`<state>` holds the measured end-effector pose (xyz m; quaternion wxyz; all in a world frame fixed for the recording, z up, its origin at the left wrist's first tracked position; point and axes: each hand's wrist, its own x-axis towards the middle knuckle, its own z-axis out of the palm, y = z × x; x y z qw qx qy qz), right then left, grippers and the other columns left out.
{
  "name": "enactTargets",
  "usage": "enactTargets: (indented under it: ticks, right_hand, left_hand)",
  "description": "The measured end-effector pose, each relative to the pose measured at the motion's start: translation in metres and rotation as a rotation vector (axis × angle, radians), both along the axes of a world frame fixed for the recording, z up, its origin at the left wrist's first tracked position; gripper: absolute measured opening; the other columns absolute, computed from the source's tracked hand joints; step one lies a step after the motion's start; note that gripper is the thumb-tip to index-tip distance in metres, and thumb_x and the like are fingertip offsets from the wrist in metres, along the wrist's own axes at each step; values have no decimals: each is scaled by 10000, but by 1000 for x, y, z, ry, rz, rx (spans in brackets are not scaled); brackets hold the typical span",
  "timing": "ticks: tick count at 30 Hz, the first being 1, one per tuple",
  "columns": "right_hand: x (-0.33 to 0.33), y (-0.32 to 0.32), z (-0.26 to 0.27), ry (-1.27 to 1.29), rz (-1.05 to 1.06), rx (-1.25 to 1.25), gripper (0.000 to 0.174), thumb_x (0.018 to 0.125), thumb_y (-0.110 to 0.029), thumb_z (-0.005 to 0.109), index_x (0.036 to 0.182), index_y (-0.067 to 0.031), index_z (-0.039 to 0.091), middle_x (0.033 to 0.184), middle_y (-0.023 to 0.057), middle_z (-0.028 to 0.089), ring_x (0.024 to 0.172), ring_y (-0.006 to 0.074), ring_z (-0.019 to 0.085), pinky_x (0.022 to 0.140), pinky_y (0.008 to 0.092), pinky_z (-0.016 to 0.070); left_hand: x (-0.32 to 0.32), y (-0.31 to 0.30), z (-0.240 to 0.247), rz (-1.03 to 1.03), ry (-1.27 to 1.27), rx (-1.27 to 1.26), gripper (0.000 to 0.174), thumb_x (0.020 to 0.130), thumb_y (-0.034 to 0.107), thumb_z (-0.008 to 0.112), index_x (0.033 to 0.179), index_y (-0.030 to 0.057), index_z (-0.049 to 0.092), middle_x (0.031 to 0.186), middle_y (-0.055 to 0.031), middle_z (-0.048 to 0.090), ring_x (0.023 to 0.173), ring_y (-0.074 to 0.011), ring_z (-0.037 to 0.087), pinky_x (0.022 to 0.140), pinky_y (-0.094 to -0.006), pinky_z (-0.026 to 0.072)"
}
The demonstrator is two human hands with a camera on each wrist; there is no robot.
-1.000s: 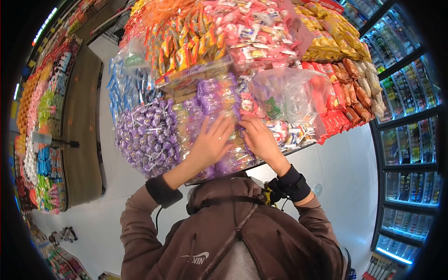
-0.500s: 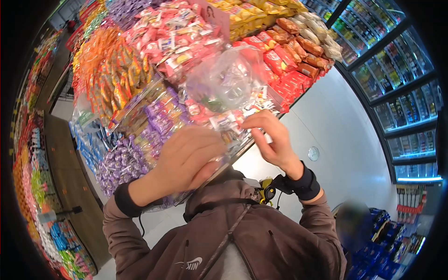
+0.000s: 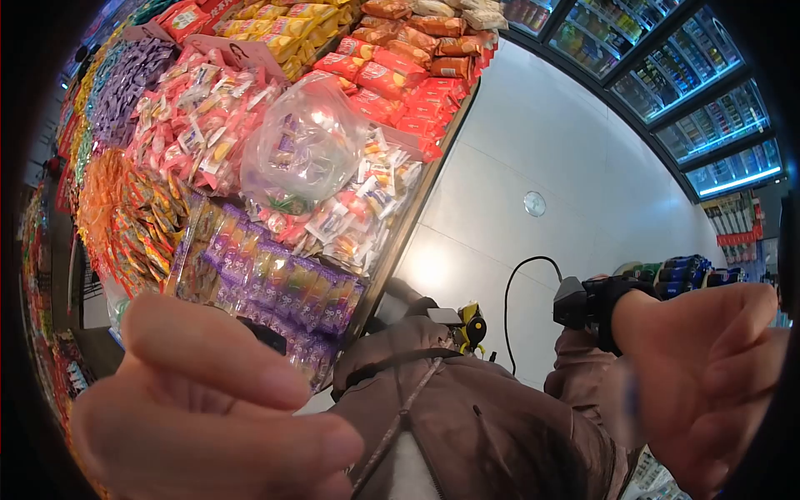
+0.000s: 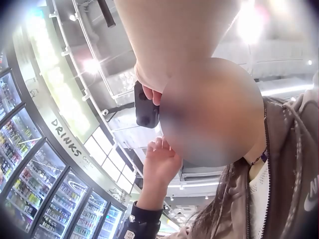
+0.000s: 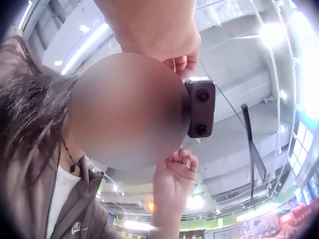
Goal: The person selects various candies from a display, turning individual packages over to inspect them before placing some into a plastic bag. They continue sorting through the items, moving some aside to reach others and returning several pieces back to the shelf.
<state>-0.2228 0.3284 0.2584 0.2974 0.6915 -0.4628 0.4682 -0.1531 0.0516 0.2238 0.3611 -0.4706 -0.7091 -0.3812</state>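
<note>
Both hands are raised close to the head camera, away from the candy. My left hand [image 3: 183,433] looms large at the lower left of the head view, its fingers bent and nothing visible between them. At the right edge, my right hand [image 3: 708,375] is turned palm up with loosely curled fingers. The wrist views show the dark head-worn camera [image 5: 202,107] between the two hands, the fingertips overlapping its edges; a blurred disc hides part of this area. Below lie purple-printed candy packets [image 3: 275,279] and a clear plastic bag [image 3: 308,142] on pink-wrapped candies [image 3: 200,117].
The candy display's edge [image 3: 408,242] runs diagonally beside pale floor [image 3: 500,125]. Red snack packs [image 3: 383,75] and yellow packs [image 3: 292,37] fill its far end. Glass-fronted drink fridges [image 3: 658,75] stand along the far right. A black cable [image 3: 510,308] loops below the right wrist.
Both hands have left the purple packets and come up toward the head, growing large in view. The head view has turned, with the display shifting left and more floor showing.
</note>
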Motion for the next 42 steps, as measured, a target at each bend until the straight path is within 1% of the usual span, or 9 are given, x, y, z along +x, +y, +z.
enactTargets:
  ticks: [6,13,18,27,42]
  right_hand:
    - [27,24,10,91,-52,-8,205,875,-198,486,880,-16,583,819,103,593,691,218,557,619,306,428]
    - [52,48,15,123,-109,-10,208,875,-198,487,879,-12,581,816,106,595,684,215,557,612,303,428]
    - [62,57,17,126,-201,1,210,874,-198,487,879,-9,580,813,108,597,679,213,557,607,301,429]
    - [76,69,14,147,-235,35,214,873,-198,488,877,-4,578,809,113,600,671,209,558,599,297,429]
    - [94,63,19,144,-222,11,221,871,-198,489,875,5,574,801,120,606,657,203,559,585,290,430]
  left_hand:
    - [-7,13,2,-127,-25,-3,410,880,533,313,774,169,471,727,8,521,751,-180,485,672,-348,374]
    - [-3,12,7,-222,-33,11,387,881,515,329,784,174,485,720,15,520,750,-169,484,676,-335,367]
    - [-6,21,11,-285,-26,16,371,882,502,341,791,177,494,715,20,520,749,-162,484,679,-326,363]
    - [-10,52,-2,-307,-30,17,342,884,479,361,803,182,512,706,30,519,747,-149,484,683,-310,354]
    - [19,46,8,-295,-30,23,294,886,440,395,824,192,541,692,45,517,745,-127,483,691,-283,340]
